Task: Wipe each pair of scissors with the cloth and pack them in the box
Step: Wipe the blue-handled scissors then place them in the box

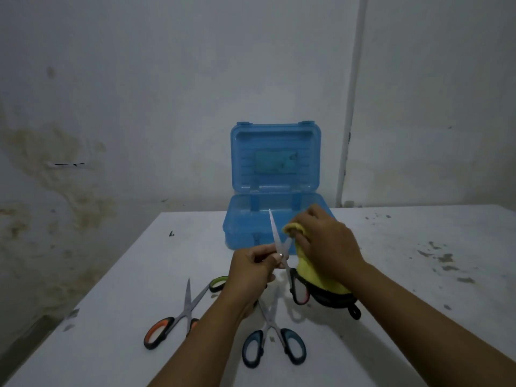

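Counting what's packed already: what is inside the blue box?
The blue box stands open, and its visible left part shows no scissors. The right hand and yellow cloth cover its right front part.

A white table (pixel 418 275), scuffed with dark flecks near its right edge, stands against a pale wall (pixel 167 65) blotched with brownish damp stains on the left. A white pipe (pixel 352 93) runs vertically down the wall. Light is dim.

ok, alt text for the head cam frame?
Left hand holds red-handled scissors open while the right hand wipes a blade with a yellow cloth. An open blue box stands behind; orange, green and blue scissors lie on the white table.
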